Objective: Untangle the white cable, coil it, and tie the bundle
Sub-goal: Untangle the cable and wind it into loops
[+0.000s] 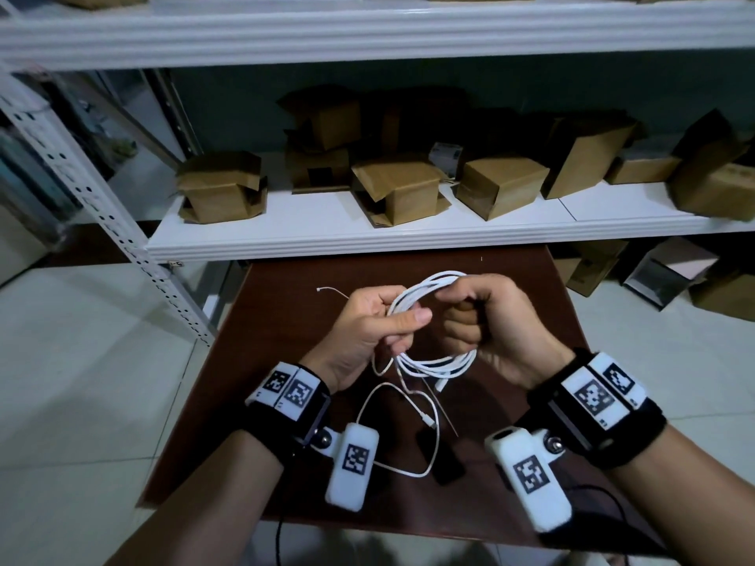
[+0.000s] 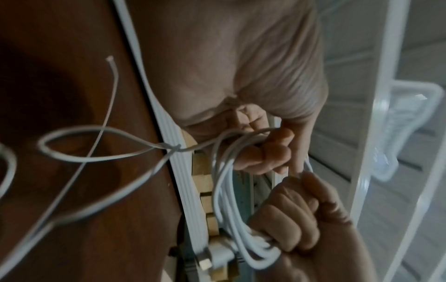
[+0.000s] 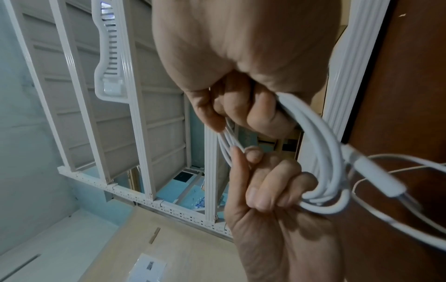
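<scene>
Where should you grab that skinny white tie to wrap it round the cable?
Probably near its free tip: the thin tie pokes out past the left hand, above the table. Pinch it from the left, the open side. The right hand would first have to let go of the coiled white cable.

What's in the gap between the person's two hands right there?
In the head view, only the coiled white cable spans the gap: the left hand grips one side of the loops, the right hand the other. The brown table lies below.
</scene>
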`<state>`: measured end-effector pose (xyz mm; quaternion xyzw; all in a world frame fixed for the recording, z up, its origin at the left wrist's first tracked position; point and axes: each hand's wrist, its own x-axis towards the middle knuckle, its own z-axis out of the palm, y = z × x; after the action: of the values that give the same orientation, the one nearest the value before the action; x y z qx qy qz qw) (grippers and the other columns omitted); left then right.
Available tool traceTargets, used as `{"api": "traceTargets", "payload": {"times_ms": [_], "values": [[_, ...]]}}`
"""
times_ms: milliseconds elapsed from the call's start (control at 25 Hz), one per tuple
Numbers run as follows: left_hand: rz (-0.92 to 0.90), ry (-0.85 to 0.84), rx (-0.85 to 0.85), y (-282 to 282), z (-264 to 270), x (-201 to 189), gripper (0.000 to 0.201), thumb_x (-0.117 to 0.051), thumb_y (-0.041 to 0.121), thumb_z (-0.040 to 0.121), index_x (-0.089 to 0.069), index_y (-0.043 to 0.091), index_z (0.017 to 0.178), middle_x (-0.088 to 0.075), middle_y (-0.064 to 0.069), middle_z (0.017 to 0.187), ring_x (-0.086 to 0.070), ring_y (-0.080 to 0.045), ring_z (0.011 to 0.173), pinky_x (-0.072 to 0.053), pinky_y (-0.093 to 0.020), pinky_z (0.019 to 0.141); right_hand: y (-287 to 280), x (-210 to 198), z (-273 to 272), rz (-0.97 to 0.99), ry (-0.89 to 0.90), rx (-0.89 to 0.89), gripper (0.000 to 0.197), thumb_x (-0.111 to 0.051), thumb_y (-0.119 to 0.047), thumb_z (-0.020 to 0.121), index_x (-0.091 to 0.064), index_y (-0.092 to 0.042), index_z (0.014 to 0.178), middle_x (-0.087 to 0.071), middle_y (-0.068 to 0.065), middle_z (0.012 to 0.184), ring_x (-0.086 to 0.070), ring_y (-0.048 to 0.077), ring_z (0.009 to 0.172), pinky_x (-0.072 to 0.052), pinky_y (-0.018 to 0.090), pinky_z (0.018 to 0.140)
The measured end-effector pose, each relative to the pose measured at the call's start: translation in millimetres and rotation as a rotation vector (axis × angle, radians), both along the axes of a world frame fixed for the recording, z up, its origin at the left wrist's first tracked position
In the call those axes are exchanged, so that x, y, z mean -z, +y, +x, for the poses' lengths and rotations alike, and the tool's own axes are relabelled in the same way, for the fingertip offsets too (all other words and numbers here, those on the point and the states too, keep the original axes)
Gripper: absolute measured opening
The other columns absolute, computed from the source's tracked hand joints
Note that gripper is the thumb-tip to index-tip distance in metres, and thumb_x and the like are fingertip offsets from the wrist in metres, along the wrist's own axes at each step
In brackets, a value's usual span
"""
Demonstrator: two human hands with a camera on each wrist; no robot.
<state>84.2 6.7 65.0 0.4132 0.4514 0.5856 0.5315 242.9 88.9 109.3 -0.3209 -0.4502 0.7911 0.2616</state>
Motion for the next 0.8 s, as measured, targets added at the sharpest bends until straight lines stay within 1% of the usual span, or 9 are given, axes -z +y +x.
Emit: {"api": "traceTargets", "payload": {"times_ms": [80,120,200,240,320,440,520,640,800], "values": [[0.017,-0.193,-0.058,3.0,10.7,4.1,0.017,-0.064,0.014,0.093,-0.061,0.003,0.081,-0.032,0.006,0.052,-0.035,-0.006,0.045,-0.032,-0.016,0.048,5.0,-2.8,4.0,-0.059,0.057,0.031,0.042,-0.059,-0.009,0.071,-0.024,-0.026,0.055,-0.008,-0.005,0.052,-0.002,0.014,0.044,-0.005,0.032,0.050],[0.029,-0.303,-0.067,5.0,13.1,2.5,0.021,-0.062,0.019,0.095,-0.061,0.004,0.080,-0.028,0.008,0.052,-0.031,-0.005,0.045,-0.028,-0.016,0.048,6.3,-3.1,5.2,-0.063,0.079,0.032,0.042,-0.059,-0.010,0.071,-0.023,-0.025,0.057,-0.007,-0.004,0.054,-0.002,0.014,0.044,-0.006,0.031,0.049],[0.030,-0.500,-0.053,9.9,13.1,-6.1,0.036,-0.058,0.034,0.098,-0.059,0.004,0.077,-0.019,0.010,0.052,-0.019,-0.004,0.043,-0.015,-0.019,0.046,7.2,-2.0,6.2,-0.030,0.113,0.011,0.044,-0.059,-0.008,0.074,-0.021,-0.025,0.061,-0.008,-0.004,0.053,-0.003,0.013,0.043,-0.007,0.031,0.049],[0.004,-0.543,-0.055,12.1,11.8,-11.3,0.044,-0.055,0.040,0.099,-0.058,0.005,0.074,-0.016,0.010,0.051,-0.015,-0.004,0.041,-0.011,-0.021,0.046,7.6,0.3,5.9,-0.004,0.131,0.005,0.045,-0.058,-0.006,0.076,-0.020,-0.025,0.063,-0.009,-0.004,0.053,-0.004,0.013,0.043,-0.007,0.032,0.050],[-0.068,-0.488,-0.120,13.7,10.7,-19.3,0.046,-0.053,0.040,0.103,-0.052,0.010,0.067,-0.017,0.012,0.046,-0.015,-0.002,0.037,-0.010,-0.021,0.042,7.2,5.1,4.9,0.039,0.155,-0.005,0.047,-0.055,0.000,0.081,-0.018,-0.023,0.065,-0.008,-0.004,0.055,-0.004,0.013,0.044,-0.006,0.035,0.054],[-0.098,-0.279,-0.242,12.1,9.5,-26.0,0.047,-0.059,0.032,0.104,-0.040,0.014,0.064,-0.024,0.011,0.044,-0.018,-0.003,0.035,-0.014,-0.020,0.039,3.5,8.0,4.1,0.070,0.178,-0.020,0.046,-0.053,0.004,0.085,-0.023,-0.023,0.063,-0.007,-0.004,0.055,-0.007,0.012,0.043,-0.009,0.037,0.055],[-0.079,-0.184,-0.254,11.0,2.8,-29.4,0.049,-0.064,0.031,0.101,-0.042,0.014,0.062,-0.025,0.011,0.044,-0.018,-0.005,0.036,-0.015,-0.021,0.040,1.8,5.3,4.2,0.064,0.206,-0.023,0.044,-0.053,0.005,0.084,-0.026,-0.022,0.061,-0.007,-0.004,0.054,-0.008,0.013,0.042,-0.011,0.038,0.055],[-0.063,-0.128,-0.185,8.0,-8.1,-34.1,0.046,-0.065,0.036,0.097,-0.052,0.012,0.060,-0.021,0.010,0.045,-0.016,-0.006,0.036,-0.013,-0.023,0.041,3.6,0.9,5.0,0.053,0.239,-0.034,0.042,-0.055,0.003,0.080,-0.028,-0.022,0.059,-0.007,-0.004,0.053,-0.009,0.014,0.041,-0.013,0.038,0.056],[-0.034,-0.002,-0.211,0.8,-1.4,-27.9,0.047,-0.062,0.028,0.101,-0.046,0.013,0.060,-0.022,0.006,0.047,-0.016,-0.006,0.038,-0.009,-0.026,0.043,2.9,8.9,9.6,0.098,0.209,-0.128,0.045,-0.053,0.005,0.084,-0.027,-0.021,0.058,-0.010,-0.003,0.052,-0.013,0.014,0.042,-0.017,0.040,0.059]]}}
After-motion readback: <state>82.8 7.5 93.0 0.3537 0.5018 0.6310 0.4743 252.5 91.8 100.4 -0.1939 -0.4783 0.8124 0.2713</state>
